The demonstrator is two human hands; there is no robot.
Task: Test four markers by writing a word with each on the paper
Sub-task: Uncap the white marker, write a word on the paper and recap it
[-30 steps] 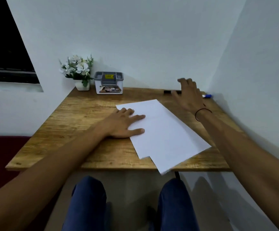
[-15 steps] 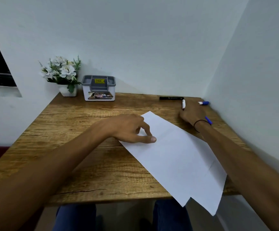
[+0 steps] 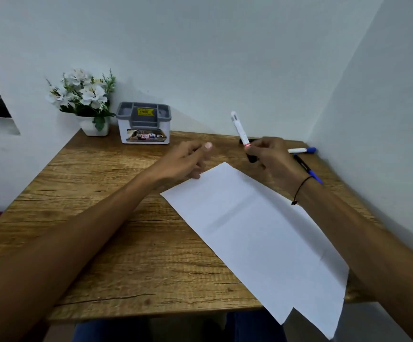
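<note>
Head view: the right hand (image 3: 272,156) grips a white marker (image 3: 239,128) near its lower end, barrel tilted up toward 11 o'clock, a dark cap end showing below the fingers. The left hand (image 3: 188,161) hovers loosely curled and empty just off the far corner of the paper (image 3: 257,230), apparently about to help uncap, though that is a guess. The paper lies slanted on the wooden surface (image 3: 116,238), its near corner hanging past the surface edge at 5 o'clock, and looks blank. 2 more markers rest at 2 o'clock near the wall: a white one with a blue cap (image 3: 301,150) and a dark blue-tipped one (image 3: 307,170); a 4th, black, is mostly hidden behind the right hand. A grey organizer (image 3: 143,124) and a flower pot (image 3: 94,124) stand at 11 o'clock.

Risks: with no hand pinning the paper, writing could drag the overhanging sheet off the surface. A hard pull on the cap could jerk the tip across the skin or the sheet.
</note>
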